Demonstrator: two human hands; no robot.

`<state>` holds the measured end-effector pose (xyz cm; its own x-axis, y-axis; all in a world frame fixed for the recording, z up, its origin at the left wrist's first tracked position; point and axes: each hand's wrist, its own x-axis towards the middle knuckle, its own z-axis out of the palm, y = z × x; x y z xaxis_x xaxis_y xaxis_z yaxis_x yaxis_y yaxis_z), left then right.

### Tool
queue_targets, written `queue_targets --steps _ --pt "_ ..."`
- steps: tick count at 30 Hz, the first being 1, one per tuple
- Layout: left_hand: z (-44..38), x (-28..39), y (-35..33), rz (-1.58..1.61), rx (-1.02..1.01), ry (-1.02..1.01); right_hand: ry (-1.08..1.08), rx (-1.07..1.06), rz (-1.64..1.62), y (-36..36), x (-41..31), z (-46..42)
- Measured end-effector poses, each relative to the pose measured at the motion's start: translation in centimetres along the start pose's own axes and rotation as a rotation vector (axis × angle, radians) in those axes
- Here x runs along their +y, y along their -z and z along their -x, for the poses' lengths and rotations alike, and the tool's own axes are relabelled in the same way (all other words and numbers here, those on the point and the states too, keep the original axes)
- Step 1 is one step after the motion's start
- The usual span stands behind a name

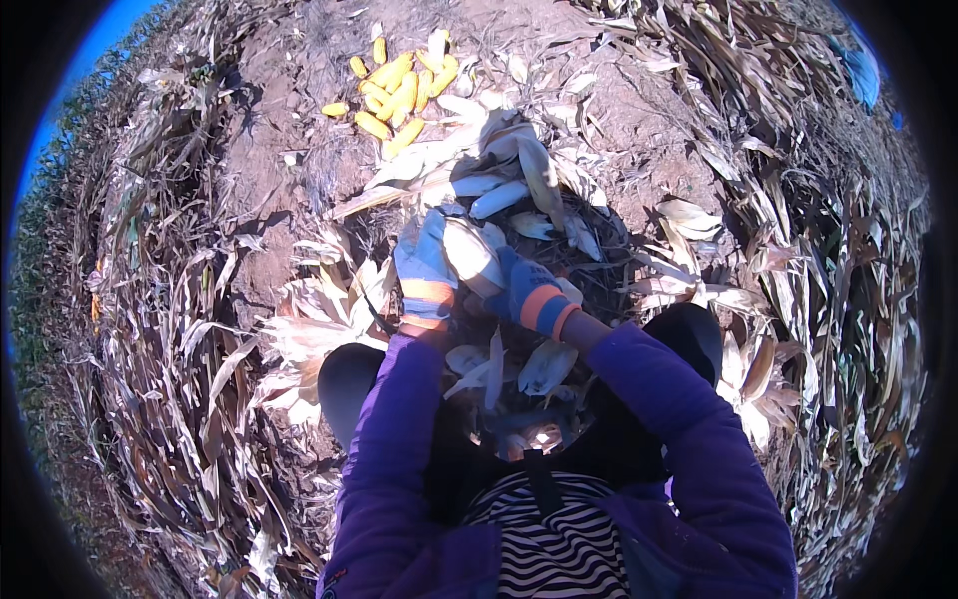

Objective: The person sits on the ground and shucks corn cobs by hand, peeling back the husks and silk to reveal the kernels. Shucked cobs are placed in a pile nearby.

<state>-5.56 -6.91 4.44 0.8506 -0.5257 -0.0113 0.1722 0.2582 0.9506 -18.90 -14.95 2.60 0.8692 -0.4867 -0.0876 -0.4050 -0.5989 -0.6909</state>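
Observation:
Between my gloved hands is an ear of corn in its pale dry husk point(473, 258). My left hand point(423, 251), in a blue-grey glove with an orange-striped cuff, grips its upper left side. Around the lower right end closes my right hand point(528, 288), in a matching glove. The kernels of this ear are hidden. Just beyond my hands, more husked ears point(500, 199) lie in a heap with loose dry husks point(535, 161). Past that heap, several bare yellow corn cobs point(400, 93) are piled on the soil.
Dry cornstalks point(187, 359) lie thickly along the left, and another bank of stalks point(816, 314) runs along the right. Peeled husks point(322, 329) are spread beside my left knee point(350, 385). More husks point(685, 262) lie near my right knee point(685, 341). Brown soil point(273, 150) shows ahead.

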Motion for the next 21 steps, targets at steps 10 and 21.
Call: queue_targets --steps 10,21 --pt "0.6 0.8 1.9 -1.112 -0.064 -0.689 0.011 0.027 0.041 -0.2 0.0 -0.2" --pt "-0.1 -2.3 1.6 0.303 0.004 0.015 -0.083 -0.042 0.198 0.8 -1.2 -0.1"
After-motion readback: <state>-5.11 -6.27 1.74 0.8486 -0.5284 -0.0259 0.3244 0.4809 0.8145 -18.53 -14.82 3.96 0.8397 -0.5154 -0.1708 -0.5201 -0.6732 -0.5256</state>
